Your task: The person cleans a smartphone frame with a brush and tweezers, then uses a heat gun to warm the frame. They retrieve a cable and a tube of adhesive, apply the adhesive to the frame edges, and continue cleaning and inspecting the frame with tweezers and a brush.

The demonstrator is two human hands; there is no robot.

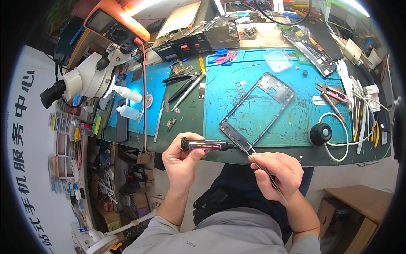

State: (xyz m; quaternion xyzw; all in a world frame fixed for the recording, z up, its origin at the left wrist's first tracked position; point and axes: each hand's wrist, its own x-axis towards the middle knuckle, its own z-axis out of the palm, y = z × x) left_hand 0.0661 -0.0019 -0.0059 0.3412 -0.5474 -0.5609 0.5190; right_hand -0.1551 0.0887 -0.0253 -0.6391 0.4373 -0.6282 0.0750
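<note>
My left hand (pixel 182 161) is wrapped round a thick black tube with a narrow tip (pixel 207 145), held level with the tip pointing right. Between the fingers of my right hand (pixel 279 174) are metal tweezers (pixel 267 172), slanting up and left. Their points are close to the near corner of an empty phone frame (pixel 234 136), and so is the tube's tip. I cannot tell whether either touches it. The frame lies tilted on the blue work mat (pixel 228 97), its far end showing a grey plate.
A white microscope (pixel 91 76) and orange multimeter (pixel 116 27) stand at left, near two white bottles (pixel 128 103). Pliers (pixel 184 86) lie left of the mat. On its right are a clear box (pixel 278 60), an opened phone (pixel 311 48), cutters (pixel 334 93) and a round black knob-like object (pixel 320 133).
</note>
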